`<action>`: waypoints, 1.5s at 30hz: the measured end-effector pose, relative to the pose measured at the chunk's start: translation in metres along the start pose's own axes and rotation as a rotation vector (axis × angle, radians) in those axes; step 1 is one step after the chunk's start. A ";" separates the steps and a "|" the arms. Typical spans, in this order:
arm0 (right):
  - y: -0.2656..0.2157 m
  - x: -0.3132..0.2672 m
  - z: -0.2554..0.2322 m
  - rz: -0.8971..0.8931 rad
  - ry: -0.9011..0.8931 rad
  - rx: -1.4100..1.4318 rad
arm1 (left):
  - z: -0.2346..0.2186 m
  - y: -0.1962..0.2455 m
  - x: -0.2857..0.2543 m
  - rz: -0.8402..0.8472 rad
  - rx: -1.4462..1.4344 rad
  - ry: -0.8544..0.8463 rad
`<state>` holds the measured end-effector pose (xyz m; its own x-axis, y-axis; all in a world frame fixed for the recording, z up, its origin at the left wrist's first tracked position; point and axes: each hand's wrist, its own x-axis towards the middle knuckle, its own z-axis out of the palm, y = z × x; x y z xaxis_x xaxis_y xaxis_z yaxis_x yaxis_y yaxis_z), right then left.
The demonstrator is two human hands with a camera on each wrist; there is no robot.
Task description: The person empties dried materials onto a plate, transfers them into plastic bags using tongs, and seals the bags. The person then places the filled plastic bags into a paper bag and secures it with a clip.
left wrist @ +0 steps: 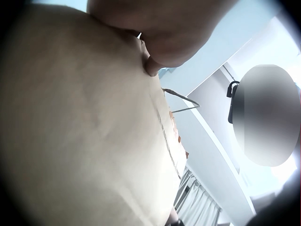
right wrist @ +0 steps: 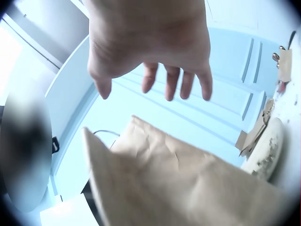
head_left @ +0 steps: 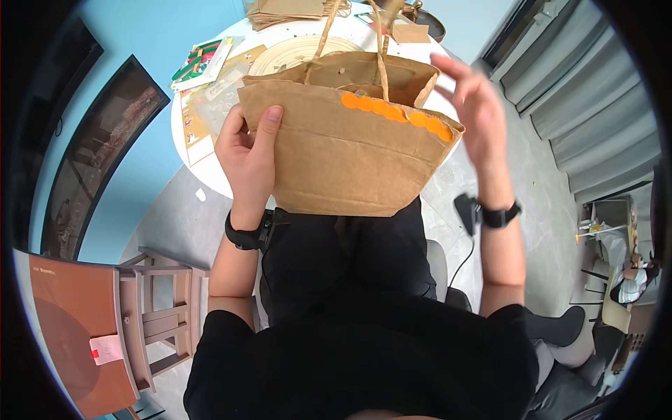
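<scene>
A brown paper bag [head_left: 343, 161] with twisted handles is held up over the person's lap, its mouth open at the top. A row of orange round stickers [head_left: 395, 112] runs along its near rim toward the right corner. The left hand [head_left: 248, 150] grips the bag's left edge, thumb on the near face; in the left wrist view that hand [left wrist: 164, 33] is at the edge of the bag [left wrist: 89, 113]. Beside the bag's right corner, the right hand [head_left: 479, 112] is raised and blurred. The right wrist view shows this hand [right wrist: 150, 52] with fingers extended above the bag [right wrist: 174, 179], apart from it.
Behind the bag is a round white table [head_left: 234, 35] with a woven round mat [head_left: 280, 59], folded brown paper bags [head_left: 280, 12] at the back and colourful cards [head_left: 203, 63] on the left. A wooden chair [head_left: 164, 315] stands at lower left, and grey curtains [head_left: 581, 91] hang on the right.
</scene>
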<state>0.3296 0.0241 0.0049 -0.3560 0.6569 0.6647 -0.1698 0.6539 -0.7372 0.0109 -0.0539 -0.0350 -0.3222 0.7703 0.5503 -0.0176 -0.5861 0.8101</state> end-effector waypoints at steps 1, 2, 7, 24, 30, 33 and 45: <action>0.000 -0.023 0.013 0.026 0.025 -0.059 | 0.000 -0.001 -0.001 0.004 0.011 0.009; -0.003 -0.040 0.022 0.039 -0.040 -0.107 | 0.000 -0.001 -0.001 0.010 0.024 0.015; -0.002 -0.054 0.070 0.293 0.031 -0.131 | 0.006 0.007 -0.003 0.028 0.035 0.036; 0.029 -0.099 0.075 0.142 -0.027 -0.179 | -0.046 -0.040 -0.070 -0.200 0.315 -0.362; 0.039 -0.080 0.083 0.033 0.166 -0.207 | -0.045 -0.035 -0.061 -0.158 0.120 -0.204; 0.020 -0.061 0.088 0.068 0.235 0.047 | -0.016 -0.013 -0.037 0.063 -0.055 -0.076; -0.022 -0.025 0.078 0.059 0.201 0.038 | -0.025 0.035 -0.012 -0.085 -0.121 -0.178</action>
<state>0.2706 -0.0365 -0.0049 -0.1762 0.7580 0.6280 -0.1901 0.5998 -0.7773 -0.0095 -0.0905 -0.0182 -0.1429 0.8442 0.5167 -0.1547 -0.5346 0.8308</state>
